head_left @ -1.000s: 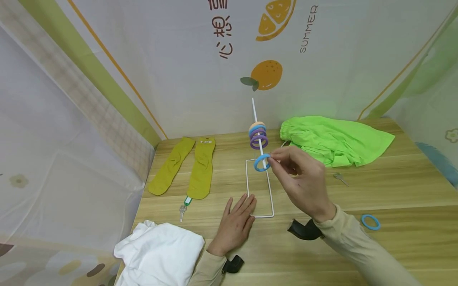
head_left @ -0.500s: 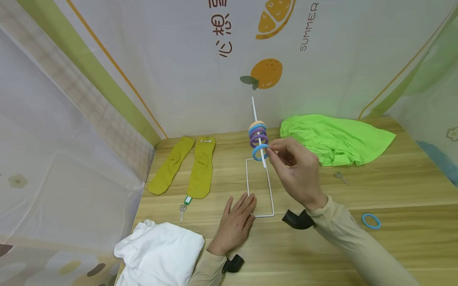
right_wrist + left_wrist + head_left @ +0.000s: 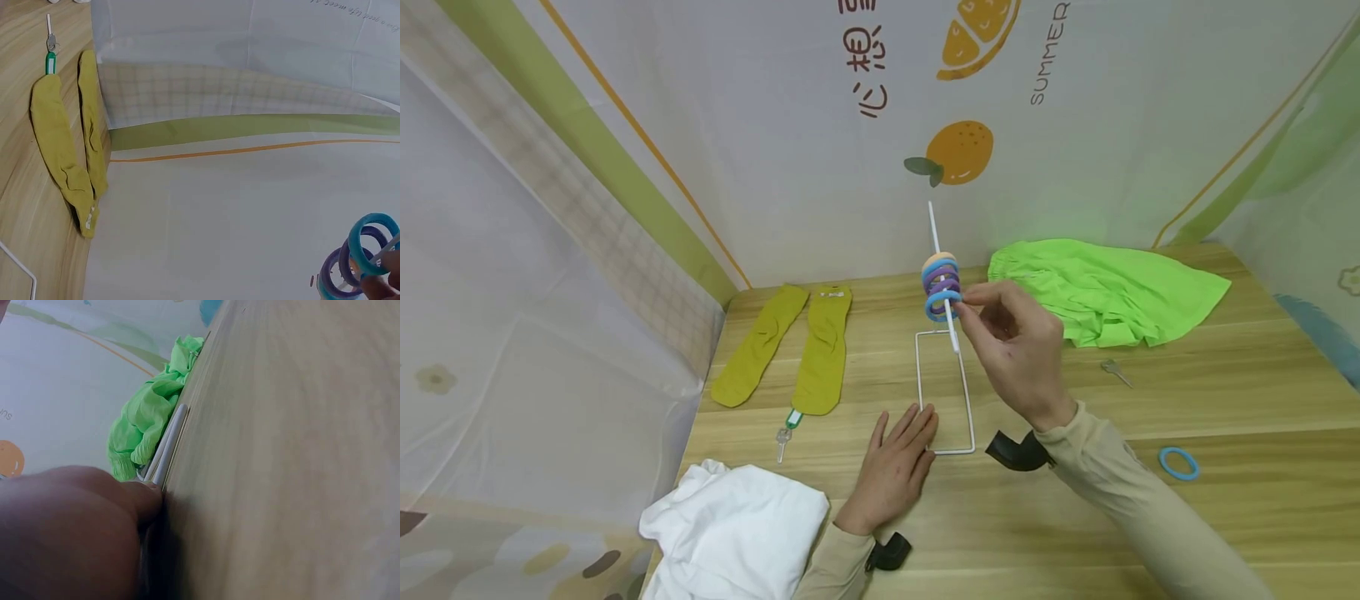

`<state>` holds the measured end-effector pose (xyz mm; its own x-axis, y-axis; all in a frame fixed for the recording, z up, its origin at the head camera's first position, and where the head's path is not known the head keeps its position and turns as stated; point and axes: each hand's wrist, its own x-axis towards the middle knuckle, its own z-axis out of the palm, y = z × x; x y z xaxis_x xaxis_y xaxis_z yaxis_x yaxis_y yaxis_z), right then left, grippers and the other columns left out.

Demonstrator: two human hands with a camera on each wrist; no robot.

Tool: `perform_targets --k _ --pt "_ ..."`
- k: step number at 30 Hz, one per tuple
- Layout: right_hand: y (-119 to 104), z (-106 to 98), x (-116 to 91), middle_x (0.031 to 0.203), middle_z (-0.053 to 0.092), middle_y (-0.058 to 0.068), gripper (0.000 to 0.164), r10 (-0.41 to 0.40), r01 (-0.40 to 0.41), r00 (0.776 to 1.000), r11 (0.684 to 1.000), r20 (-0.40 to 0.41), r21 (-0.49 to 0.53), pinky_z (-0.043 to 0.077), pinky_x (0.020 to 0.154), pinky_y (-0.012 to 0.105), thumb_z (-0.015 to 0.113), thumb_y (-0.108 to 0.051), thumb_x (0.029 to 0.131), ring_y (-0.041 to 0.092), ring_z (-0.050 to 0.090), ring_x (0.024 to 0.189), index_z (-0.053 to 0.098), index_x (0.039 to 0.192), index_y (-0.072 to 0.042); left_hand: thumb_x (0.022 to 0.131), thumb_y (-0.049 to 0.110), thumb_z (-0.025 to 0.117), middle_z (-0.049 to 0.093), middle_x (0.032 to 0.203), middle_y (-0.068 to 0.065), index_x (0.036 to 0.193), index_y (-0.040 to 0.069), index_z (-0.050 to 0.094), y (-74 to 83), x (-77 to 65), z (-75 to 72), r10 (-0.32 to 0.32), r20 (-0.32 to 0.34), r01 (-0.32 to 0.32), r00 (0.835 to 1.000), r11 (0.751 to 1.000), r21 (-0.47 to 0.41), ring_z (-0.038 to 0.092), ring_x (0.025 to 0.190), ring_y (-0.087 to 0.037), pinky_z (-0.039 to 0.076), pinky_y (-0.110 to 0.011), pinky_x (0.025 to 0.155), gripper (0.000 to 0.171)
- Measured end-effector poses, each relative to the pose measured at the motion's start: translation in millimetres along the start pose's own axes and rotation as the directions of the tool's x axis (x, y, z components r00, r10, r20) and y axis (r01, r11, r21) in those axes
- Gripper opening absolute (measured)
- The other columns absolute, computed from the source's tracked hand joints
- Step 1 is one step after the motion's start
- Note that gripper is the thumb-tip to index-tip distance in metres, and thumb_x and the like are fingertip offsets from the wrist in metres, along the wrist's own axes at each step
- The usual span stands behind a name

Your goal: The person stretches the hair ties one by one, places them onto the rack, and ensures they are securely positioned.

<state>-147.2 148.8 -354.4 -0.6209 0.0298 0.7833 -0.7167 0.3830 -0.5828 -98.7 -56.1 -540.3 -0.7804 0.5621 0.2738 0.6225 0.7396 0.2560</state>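
A white wire stand (image 3: 972, 417) has a rectangular base on the table and a rod (image 3: 953, 337) rising from it. Purple, blue and peach rings (image 3: 939, 265) hang along the rod. My right hand (image 3: 1018, 350) pinches a blue ring (image 3: 931, 312) between thumb and fingertips; the rod passes through it, close against the purple rings. In the right wrist view this blue ring (image 3: 354, 240) shows at the lower right beside my fingertips. My left hand (image 3: 891, 475) lies flat with fingers straight, pressing on the base's left side near its front corner.
Another blue ring (image 3: 1179, 463) lies at the right, below a loose key (image 3: 1116, 373). Bright green cloth (image 3: 1105, 287) sits at the back right. Two mustard socks (image 3: 822, 358) and a tagged key (image 3: 783, 440) are at left, with white cloth (image 3: 737, 533) in front.
My right hand has moved the blue ring back along the rod, from near its front end up to the purple rings. The left hand stays in place on the base.
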Motion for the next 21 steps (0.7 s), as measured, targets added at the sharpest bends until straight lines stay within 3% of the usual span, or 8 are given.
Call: perform_targets --k 4,8,12,14,17,19,21 --pt "-0.7 -4.4 -4.3 0.076 0.068 0.007 0.015 0.016 -0.016 1.000 1.000 -0.003 -0.014 0.033 0.049 0.015 0.077 0.008 0.085 0.006 0.045 0.055 0.070 0.098 0.005 0.107 0.027 0.054 0.045 0.161 0.000 0.153 0.011 0.049 0.7 0.0 -1.2 -0.001 0.004 0.001 1.000 1.000 -0.005 0.038 0.152 -0.020 0.026 -0.058 0.123 0.049" --pt "-0.2 -15.6 -14.2 0.070 0.063 0.001 0.018 0.027 -0.026 1.000 0.998 0.003 -0.050 0.033 0.049 0.015 0.079 0.007 0.083 0.004 0.044 0.055 0.073 0.100 0.001 0.107 0.026 0.054 0.046 0.161 -0.002 0.153 0.010 0.050 1.6 0.6 -2.2 0.000 0.003 0.000 1.000 1.000 -0.012 0.039 0.152 -0.021 0.026 -0.058 0.122 0.049" --pt "7.0 -41.3 -31.9 0.066 0.055 -0.005 0.022 0.066 -0.055 0.995 0.985 0.069 -0.163 0.032 0.051 0.015 0.081 0.008 0.081 0.001 0.040 0.055 0.073 0.099 -0.003 0.107 0.026 0.054 0.045 0.161 -0.002 0.153 0.011 0.050 1.7 1.3 -1.5 -0.002 0.013 0.003 1.000 1.000 -0.008 0.038 0.152 -0.022 0.026 -0.059 0.122 0.049" --pt "14.5 -61.7 -43.7 0.062 0.049 -0.005 0.022 0.117 -0.079 0.985 0.960 0.128 -0.268 0.030 0.050 0.015 0.082 0.007 0.080 0.000 0.037 0.054 0.072 0.097 -0.005 0.107 0.026 0.053 0.044 0.162 -0.002 0.153 0.011 0.049 1.6 1.5 -0.4 -0.004 0.023 0.004 1.000 1.000 -0.005 0.037 0.152 -0.022 0.025 -0.059 0.122 0.049" --pt "32.2 -99.6 -65.3 0.070 0.058 0.000 0.017 0.277 -0.158 0.934 0.887 0.226 -0.433 0.032 0.050 0.018 0.080 0.002 0.084 0.000 0.039 0.056 0.072 0.099 -0.003 0.107 0.027 0.053 0.043 0.163 -0.001 0.154 0.011 0.048 1.8 1.4 0.0 -0.005 0.031 0.005 0.999 1.000 -0.003 0.036 0.153 -0.022 0.024 -0.058 0.123 0.050" --pt "46.2 -126.7 -81.5 0.078 0.065 0.007 0.014 0.437 -0.232 0.853 0.808 0.287 -0.541 0.036 0.050 0.021 0.075 -0.003 0.090 0.003 0.047 0.060 0.071 0.103 0.001 0.107 0.026 0.052 0.042 0.163 -0.001 0.154 0.011 0.048 1.9 1.2 -0.2 -0.009 0.032 0.009 0.999 1.000 -0.003 0.036 0.153 -0.022 0.024 -0.058 0.123 0.050" --pt "61.3 -152.8 -99.2 0.088 0.070 0.014 0.018 0.575 -0.288 0.753 0.724 0.318 -0.627 0.043 0.051 0.025 0.071 -0.006 0.094 0.010 0.057 0.065 0.069 0.107 0.007 0.107 0.026 0.052 0.042 0.163 -0.001 0.154 0.011 0.048 1.9 0.7 -0.9 -0.013 0.032 0.013 0.999 1.000 -0.002 0.036 0.153 -0.022 0.023 -0.058 0.123 0.050"
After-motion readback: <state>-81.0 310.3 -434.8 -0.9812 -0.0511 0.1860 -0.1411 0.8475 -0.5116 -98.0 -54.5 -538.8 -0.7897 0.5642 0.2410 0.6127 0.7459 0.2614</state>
